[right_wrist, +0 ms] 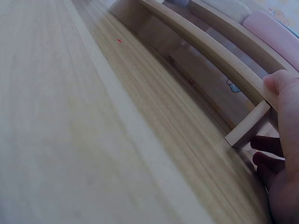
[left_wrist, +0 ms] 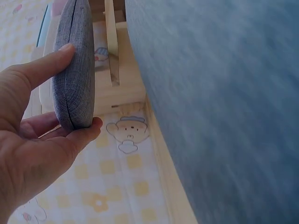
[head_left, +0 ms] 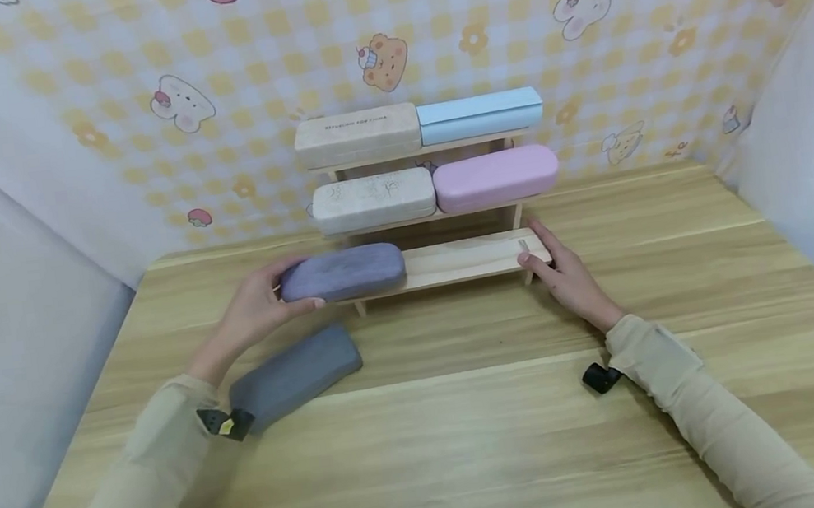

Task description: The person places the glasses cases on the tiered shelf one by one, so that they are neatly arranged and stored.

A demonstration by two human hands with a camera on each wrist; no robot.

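A blue-purple glasses case (head_left: 342, 272) sits at the left end of the bottom step of a light wooden three-step rack (head_left: 463, 260). My left hand (head_left: 254, 305) grips its left end, thumb along the front. In the left wrist view, the thumb and fingers of that hand (left_wrist: 39, 135) lie on opposite sides of the cloth-textured case (left_wrist: 77, 65), whose seam shows. At the right end of the same step, my right hand (head_left: 566, 274) holds the board, thumb on top. The right wrist view has its fingers (right_wrist: 268, 145) curled beside the rack's leg (right_wrist: 247, 123).
A beige case (head_left: 357, 137) and a light blue case (head_left: 480, 116) stand on the top step. On the middle step are a pale grey case (head_left: 374, 202) and a pink case (head_left: 496, 177). One dark grey case (head_left: 296, 375) lies on the wooden table (head_left: 457, 447), below my left wrist.
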